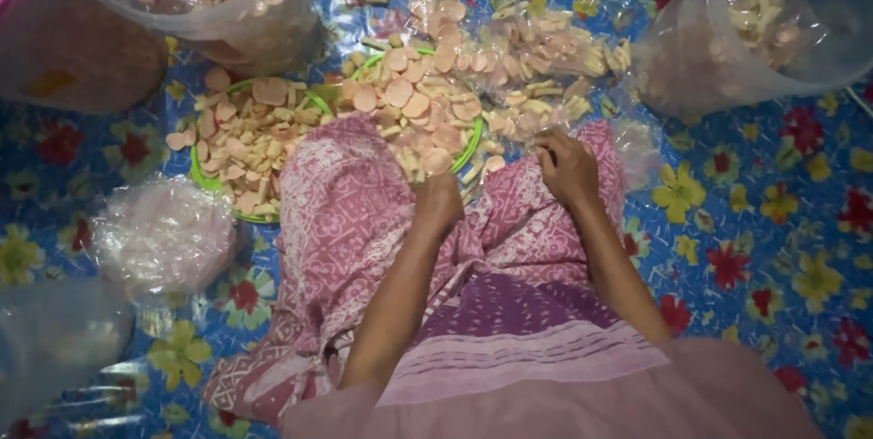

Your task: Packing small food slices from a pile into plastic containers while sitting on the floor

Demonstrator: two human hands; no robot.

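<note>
Blue plastic sheeting (773,312) printed with red and yellow flowers covers the whole floor. At the far left stands a large clear tub (64,48) with reddish-brown contents, and beside it a clear bucket (227,3) of pale pink crackers. Nearer on the left lie crumpled clear plastic bags (164,234). A green-rimmed tray (205,180) heaped with cracker slices and sticks sits left of centre, touching a second green-rimmed tray (473,144) just right of it. The left hand (439,203) rests at the near edge of that second heap, fingers curled down among the crackers (414,107); whether it grips any cannot be told. A pink patterned cloth (346,221) covers the lap below. The right hand (566,166) is pinched on the edge of a clear filled packet (546,94), one of several lying far of centre. At the far right stands another clear bucket (727,48) with a few crackers inside
</note>
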